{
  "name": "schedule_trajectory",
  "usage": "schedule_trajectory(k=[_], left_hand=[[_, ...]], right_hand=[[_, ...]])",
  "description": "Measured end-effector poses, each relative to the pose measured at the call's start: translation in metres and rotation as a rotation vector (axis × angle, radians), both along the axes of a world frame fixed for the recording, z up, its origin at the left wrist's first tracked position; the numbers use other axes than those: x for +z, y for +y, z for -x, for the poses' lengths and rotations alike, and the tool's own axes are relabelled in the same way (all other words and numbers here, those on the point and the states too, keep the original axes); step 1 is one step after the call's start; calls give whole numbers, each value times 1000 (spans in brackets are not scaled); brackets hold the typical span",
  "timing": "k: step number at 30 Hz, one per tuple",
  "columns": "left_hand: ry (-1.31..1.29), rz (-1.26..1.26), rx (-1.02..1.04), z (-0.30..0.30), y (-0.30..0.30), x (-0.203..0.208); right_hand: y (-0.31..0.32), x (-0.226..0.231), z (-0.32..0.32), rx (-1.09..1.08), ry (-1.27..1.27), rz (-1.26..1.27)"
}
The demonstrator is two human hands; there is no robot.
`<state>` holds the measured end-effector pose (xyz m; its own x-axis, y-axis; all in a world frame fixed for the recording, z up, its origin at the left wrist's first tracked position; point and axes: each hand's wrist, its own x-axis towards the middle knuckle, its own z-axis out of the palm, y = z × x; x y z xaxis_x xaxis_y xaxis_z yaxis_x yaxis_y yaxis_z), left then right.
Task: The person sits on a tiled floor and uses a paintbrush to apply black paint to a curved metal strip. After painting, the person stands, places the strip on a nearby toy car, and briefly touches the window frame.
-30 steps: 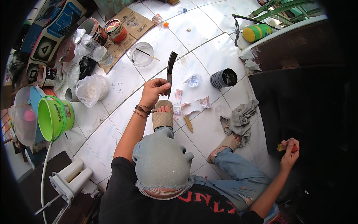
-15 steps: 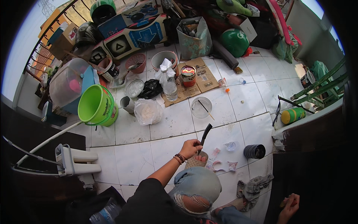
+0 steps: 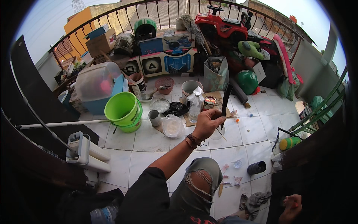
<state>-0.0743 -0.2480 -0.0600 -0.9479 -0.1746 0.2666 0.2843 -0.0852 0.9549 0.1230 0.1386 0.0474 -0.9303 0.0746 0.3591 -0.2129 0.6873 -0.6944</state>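
My left hand (image 3: 209, 122) is raised over the tiled floor, its fingers closed round a long, curved black object (image 3: 226, 99) that points upward; its exact kind is unclear. Behind that hand stand a clear plastic bottle (image 3: 194, 108) with white plastic at its top and an open paint can (image 3: 209, 102). A round clear dish (image 3: 217, 133) with a thin stick (image 3: 220, 134) across it lies just below the hand, partly covered. At the lower right, my right hand (image 3: 292, 209) is closed on a small orange-red thing, mostly hidden by the fingers.
A green bucket (image 3: 123, 112) and a white step stool (image 3: 89, 153) stand at left. A black cup-like container (image 3: 256, 168), crumpled scraps (image 3: 237, 180) and a grey rag (image 3: 255, 203) are at right. Boxes (image 3: 167, 62), helmets (image 3: 247, 82) and a red toy car (image 3: 222, 24) line the railing.
My view has tilted up toward the railing. My left hand has lifted away from beside my foot, bringing the black object up. The right hand stays low at the right, turned slightly.
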Motion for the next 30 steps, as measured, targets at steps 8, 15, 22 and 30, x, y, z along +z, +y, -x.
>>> schedule_trajectory(k=[8,15,22,30], left_hand=[[35,-234,-133,-59,68,80],[-530,-433,-12,-83,144,-6],[-760,-317,-73,-70,215,-93],[-762,-201,84,-29,225,-110]], right_hand=[[8,-61,30,-48,42,299],[23,-127,48,40,-151,317],[56,-147,42,-194,-442,328],[80,-198,76,-299,-731,322]])
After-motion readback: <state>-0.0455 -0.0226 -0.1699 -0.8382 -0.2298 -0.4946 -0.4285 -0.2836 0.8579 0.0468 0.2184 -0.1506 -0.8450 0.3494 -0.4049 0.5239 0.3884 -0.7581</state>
